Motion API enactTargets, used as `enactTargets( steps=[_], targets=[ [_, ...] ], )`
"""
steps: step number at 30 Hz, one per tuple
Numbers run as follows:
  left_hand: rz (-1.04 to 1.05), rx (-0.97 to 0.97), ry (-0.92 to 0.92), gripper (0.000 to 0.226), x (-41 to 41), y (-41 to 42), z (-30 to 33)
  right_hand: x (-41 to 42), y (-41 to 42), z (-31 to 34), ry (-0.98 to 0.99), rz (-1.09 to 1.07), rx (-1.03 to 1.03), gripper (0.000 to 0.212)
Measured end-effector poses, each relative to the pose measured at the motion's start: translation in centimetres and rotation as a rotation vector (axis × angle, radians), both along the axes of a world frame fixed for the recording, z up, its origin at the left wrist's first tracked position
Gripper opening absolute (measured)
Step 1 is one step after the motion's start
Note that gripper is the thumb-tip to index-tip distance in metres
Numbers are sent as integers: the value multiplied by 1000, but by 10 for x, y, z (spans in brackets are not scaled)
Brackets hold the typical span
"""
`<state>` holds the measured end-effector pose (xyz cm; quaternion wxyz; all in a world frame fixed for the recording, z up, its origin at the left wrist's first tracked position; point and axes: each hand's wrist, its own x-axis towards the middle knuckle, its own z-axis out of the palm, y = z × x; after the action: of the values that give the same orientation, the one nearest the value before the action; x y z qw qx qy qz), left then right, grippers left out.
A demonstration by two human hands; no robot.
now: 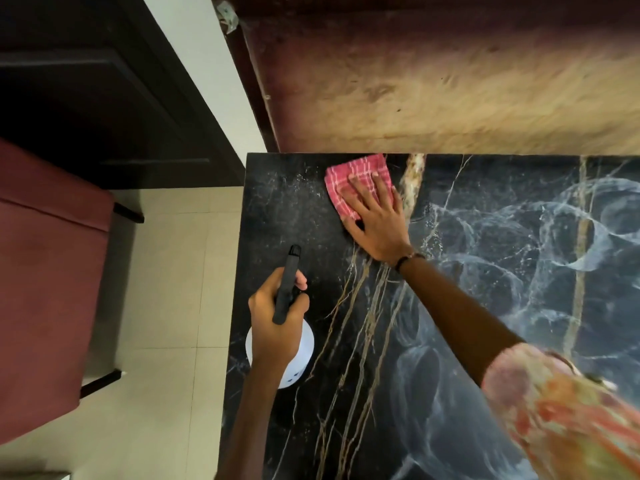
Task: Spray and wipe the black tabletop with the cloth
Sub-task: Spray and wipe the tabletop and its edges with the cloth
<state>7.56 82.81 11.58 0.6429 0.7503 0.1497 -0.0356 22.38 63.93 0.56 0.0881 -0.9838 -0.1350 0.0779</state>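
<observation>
My right hand (pixel 375 221) pressed flat, fingers spread, on the pink checked cloth (pixel 356 181) at the black tabletop's (pixel 467 306) far corner; my left hand (pixel 277 318) gripped the spray bottle (pixel 289 348) nearer me

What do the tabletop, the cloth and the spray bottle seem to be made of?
Tabletop: probably polished marble or a marble-look laminate; black, glossy, with white and gold veins.
Cloth: woven fabric, likely cotton; pink and white checks, soft folds.
Spray bottle: plastic, by its look; matte white body, black nozzle.
</observation>
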Motion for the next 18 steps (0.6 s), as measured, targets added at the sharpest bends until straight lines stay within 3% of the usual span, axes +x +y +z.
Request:
enactTargets(
  steps=[2, 6, 11, 15, 18],
  targets=[
    [16, 8, 9, 14, 0, -5, -2, -18, -38, -1, -23, 56, -36, 60],
    [28, 30, 11, 14, -2, -12, -4, -3, -103, 3, 15, -135, -47, 68],
    [47, 26, 22, 12, -8, -21, -8, 48, -75, 5, 83, -285, 26, 60],
    [17, 86, 1, 25, -12, -31, -9, 25, -45, 4, 57, -46, 14, 56],
    [7, 111, 1, 27, -14, -38, -9, -21, -71, 3, 18, 175, -47, 58]
  ],
)
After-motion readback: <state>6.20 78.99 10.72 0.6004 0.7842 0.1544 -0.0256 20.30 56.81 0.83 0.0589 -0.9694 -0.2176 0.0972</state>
